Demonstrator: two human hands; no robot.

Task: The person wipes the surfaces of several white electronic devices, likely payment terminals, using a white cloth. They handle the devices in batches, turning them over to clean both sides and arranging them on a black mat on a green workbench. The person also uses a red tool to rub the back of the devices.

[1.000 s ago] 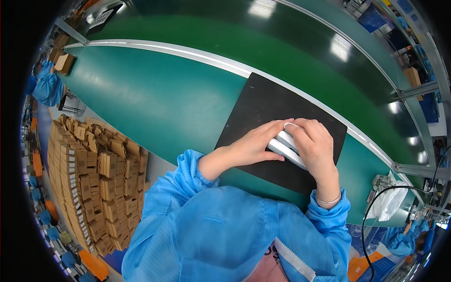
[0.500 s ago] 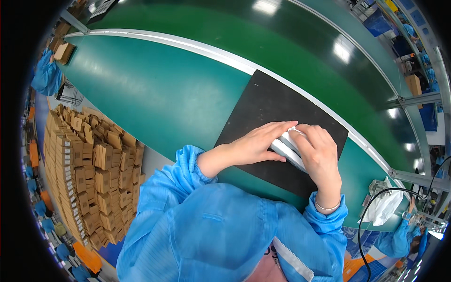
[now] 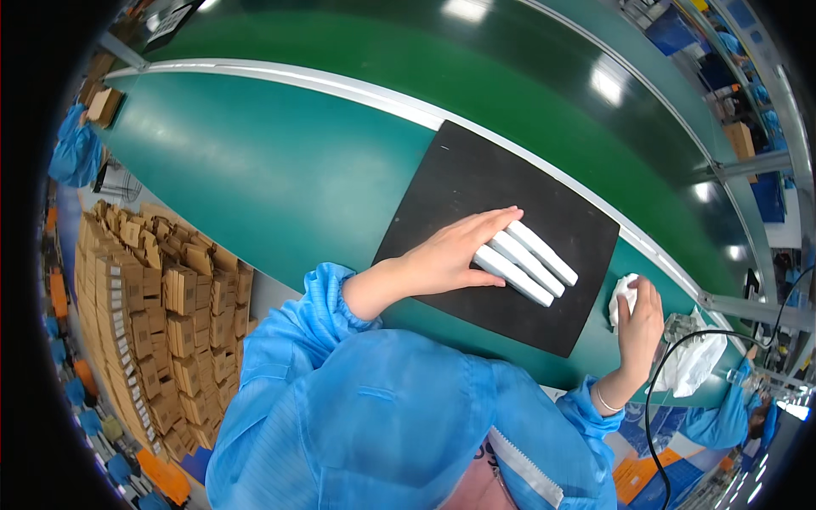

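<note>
Three long white-and-grey bars lie side by side, slightly fanned, on the black mat. My left hand rests against their left ends, its thumb on the near side and its fingers along the far side. At the right, beyond the mat's edge, my right hand has its thumb and fingers closed on a crumpled white cloth at the green table. What the bars are cannot be made out.
A small clear container and a white plastic bag sit at the right, with a black cable looping past. A white rail bounds the green table. Stacked cardboard boxes stand left; co-workers' blue sleeves show at both sides.
My right hand has left the bars and moved right with the white cloth, off the mat. My left hand stays at the bars, which now show more fully, spread side by side.
</note>
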